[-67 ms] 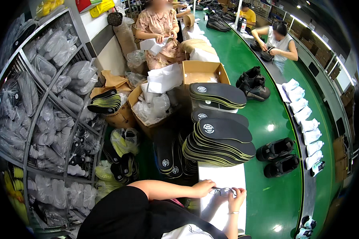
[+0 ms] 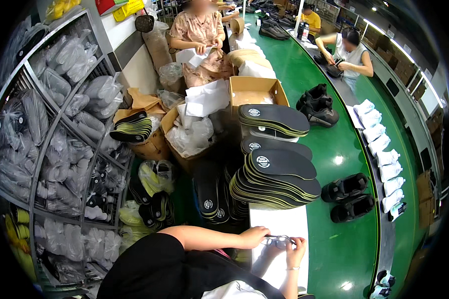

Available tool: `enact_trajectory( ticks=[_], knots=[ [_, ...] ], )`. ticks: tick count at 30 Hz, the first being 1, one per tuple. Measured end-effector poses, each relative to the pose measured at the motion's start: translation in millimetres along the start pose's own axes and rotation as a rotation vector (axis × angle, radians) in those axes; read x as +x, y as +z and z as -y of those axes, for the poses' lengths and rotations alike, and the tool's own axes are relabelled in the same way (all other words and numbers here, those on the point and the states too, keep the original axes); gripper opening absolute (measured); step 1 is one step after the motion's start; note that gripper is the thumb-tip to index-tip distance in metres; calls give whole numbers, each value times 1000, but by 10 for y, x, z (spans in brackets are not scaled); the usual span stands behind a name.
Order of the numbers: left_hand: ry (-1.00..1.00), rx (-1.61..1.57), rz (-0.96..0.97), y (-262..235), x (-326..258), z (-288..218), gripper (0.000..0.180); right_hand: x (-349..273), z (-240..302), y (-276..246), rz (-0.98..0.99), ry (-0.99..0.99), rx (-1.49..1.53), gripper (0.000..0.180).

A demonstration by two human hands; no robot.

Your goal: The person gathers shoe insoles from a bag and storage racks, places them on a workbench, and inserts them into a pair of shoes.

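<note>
Over the white tabletop (image 2: pixel 258 222), a pair of eyeglasses (image 2: pixel 280 242) is held between my two hands. My left hand (image 2: pixel 255 237) is closed on the left end of the frame, and my right hand (image 2: pixel 296 250) pinches the opposite end. Just beyond them stands a tall stack of black insoles with yellow-green edges (image 2: pixel 277 182). A smaller insole stack (image 2: pixel 273 119) sits behind it, close to an open cardboard box (image 2: pixel 258 89).
A green conveyor (image 2: pixel 329 149) runs along the right, carrying black shoes (image 2: pixel 351 199). White wrapped shoes (image 2: pixel 384 157) line its far side. Racks of bagged shoes (image 2: pixel 65 164) stand at left. One co-worker (image 2: pixel 199 40) handles paper ahead; another (image 2: pixel 351 55) works on a shoe.
The eyeglasses have tilted slightly between my fingers. Both hands stay almost in the same place.
</note>
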State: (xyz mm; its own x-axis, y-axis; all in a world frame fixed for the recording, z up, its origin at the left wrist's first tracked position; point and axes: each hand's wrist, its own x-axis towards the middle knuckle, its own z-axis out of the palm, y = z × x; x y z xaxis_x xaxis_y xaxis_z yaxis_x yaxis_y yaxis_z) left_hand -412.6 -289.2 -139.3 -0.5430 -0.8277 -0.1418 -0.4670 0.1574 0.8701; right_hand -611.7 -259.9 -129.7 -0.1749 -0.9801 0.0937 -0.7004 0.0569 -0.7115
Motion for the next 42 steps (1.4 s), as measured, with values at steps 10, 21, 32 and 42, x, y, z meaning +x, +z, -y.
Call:
enact_trajectory(
  ticks=[10, 21, 32, 42],
  knots=[
    [139, -436, 30, -950, -677, -112, 18, -520, 1132, -7, -92, 309, 690, 16],
    [185, -901, -281, -2606, -1769, 393, 15, -360, 2939, 966, 255, 143, 764, 15],
    [180, -866, -627, -3412, -2554, 728, 9, -191, 3901, 1677, 579, -38, 744, 16],
    [59, -845, -642, -3538, -2831, 641, 20, -417, 4040, 1814, 650, 2, 814, 19]
  ],
)
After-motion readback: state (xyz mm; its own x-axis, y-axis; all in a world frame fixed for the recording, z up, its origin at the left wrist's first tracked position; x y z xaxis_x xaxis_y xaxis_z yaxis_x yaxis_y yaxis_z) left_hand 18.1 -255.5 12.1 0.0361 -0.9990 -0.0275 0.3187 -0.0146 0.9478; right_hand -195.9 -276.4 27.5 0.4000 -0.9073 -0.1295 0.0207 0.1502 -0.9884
